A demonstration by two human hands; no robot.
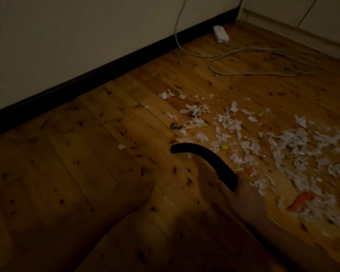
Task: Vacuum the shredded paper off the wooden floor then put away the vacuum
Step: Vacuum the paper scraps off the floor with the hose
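A knotty wooden floor (pixel 110 118) is seen in dim light, and shredded paper (pixel 294 146) is scattered over its right half, thickest towards the right edge and thinning into single scraps towards the middle. A few yellow bits (pixel 223 147) and orange scraps (pixel 300 201) are mixed in among the white shreds. A curved black vacuum tube (pixel 208 160) is gripped at its near end by the right hand (pixel 243 199), whose fingers are closed round it; its far end is held low over the boards at the left margin of the paper, just beside the nearest shreds, though contact with the floor cannot be made out. The left hand (pixel 139 183) is seen only as a dark shape stretched over the bare boards, well apart from the right hand and the tube, and it cannot be told whether its fingers are straight or curled. Along the far side a black skirting board (pixel 98 73) is set under a pale wall (pixel 77 26). A white power strip (pixel 221 34) is laid on the floor near the corner, and a white cable (pixel 263 55) is looped loosely across the boards beyond the paper.
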